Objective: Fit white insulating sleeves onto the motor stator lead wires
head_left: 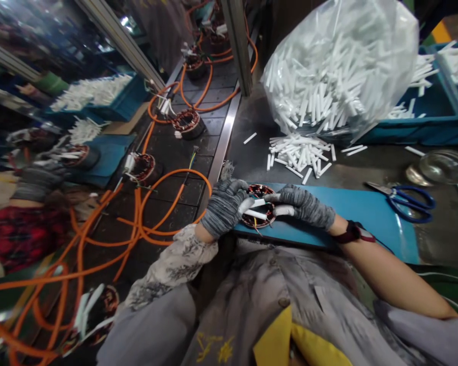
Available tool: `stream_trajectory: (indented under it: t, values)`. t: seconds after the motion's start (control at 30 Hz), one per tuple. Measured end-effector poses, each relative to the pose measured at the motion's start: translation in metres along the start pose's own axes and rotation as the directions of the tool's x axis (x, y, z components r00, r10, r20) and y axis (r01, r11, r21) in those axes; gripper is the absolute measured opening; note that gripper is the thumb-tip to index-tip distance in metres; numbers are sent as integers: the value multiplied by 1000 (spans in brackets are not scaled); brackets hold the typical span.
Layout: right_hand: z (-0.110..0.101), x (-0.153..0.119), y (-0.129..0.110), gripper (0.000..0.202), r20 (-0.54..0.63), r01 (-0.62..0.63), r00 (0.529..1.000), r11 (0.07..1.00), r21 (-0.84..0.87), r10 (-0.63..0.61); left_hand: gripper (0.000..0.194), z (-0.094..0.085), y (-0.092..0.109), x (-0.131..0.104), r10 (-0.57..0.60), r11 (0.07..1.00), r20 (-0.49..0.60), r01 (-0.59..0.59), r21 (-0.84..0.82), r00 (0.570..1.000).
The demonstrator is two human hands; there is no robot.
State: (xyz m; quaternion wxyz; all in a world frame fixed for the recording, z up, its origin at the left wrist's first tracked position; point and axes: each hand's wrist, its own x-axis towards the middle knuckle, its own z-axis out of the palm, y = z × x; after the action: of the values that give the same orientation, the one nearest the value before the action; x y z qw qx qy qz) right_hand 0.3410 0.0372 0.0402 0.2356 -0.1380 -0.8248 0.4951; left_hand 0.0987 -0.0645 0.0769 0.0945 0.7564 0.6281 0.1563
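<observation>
A motor stator (pixel 248 220) with copper windings lies on a blue mat (pixel 351 206) before me. Two white sleeve tubes (pixel 256 215) lie across its opening, and thin coloured wires show at its lower edge. Grey striped gloves with pale fingertips cover both hands. My left hand (pixel 226 206) curls closed round the stator's left side, its thumb by the tubes' left ends. From the right, my right hand (pixel 303 206) has its finger and thumb bent closed at the upper tube's end, against the stator's rim. The fingertips partly hide the windings.
Loose white tubes (pixel 299 155) lie beyond the mat, below a bulging plastic bag (pixel 339 71) of tubes. Blue-handled scissors (pixel 410 201) and a glass bowl (pixel 446 166) are at right. Stators with orange cables (pixel 175 173) line the left track; a co-worker's gloved hand (pixel 41 183) is farther left.
</observation>
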Motion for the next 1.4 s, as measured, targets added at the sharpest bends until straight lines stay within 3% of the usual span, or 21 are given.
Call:
stream_trajectory:
  t: [0.23,0.37,0.5,0.63,0.77,0.87,0.97,1.03,1.1,1.17,1.27,1.4]
  values:
    - [7,20,-15,49,-49,-191,981,980,-56,189,22,13,-3,-5,-3,990,-31,-2,-144,1000]
    - [13,29,-19,60,-74,-309,950,945,-107,302,25,15,5,-6,65,996,-71,-68,-49,995]
    - [9,23,-17,53,-50,-307,950,951,46,309,28,16,6,-9,67,998,-82,-68,-2,994]
    - [-1,12,-13,36,11,-260,965,956,135,261,30,21,0,-9,90,969,4,-86,-229,996]
    - [-4,7,-10,30,-13,-232,972,966,111,235,35,27,-5,-8,26,879,49,1,-476,998]
    - [-1,11,-13,31,-7,-220,975,969,109,222,40,30,-6,-5,11,845,76,32,-534,997]
    - [6,18,-22,25,-9,-177,984,970,-168,178,33,31,-7,2,48,906,79,-10,-423,996]
    - [10,22,-29,23,10,-142,987,895,-422,162,27,28,-7,9,93,956,87,-65,-288,992]
    - [12,22,-30,23,30,-103,990,842,-530,140,25,24,-5,14,136,982,112,-118,-150,984]
    - [9,17,-25,23,14,-79,995,890,-450,95,27,18,-2,19,152,988,143,-148,-35,978]
    - [-1,7,-9,37,-106,-77,992,987,-139,62,29,9,10,25,159,981,197,-177,82,967]
    - [-11,0,7,40,-166,-105,978,984,143,128,28,5,36,35,162,965,248,-207,164,955]
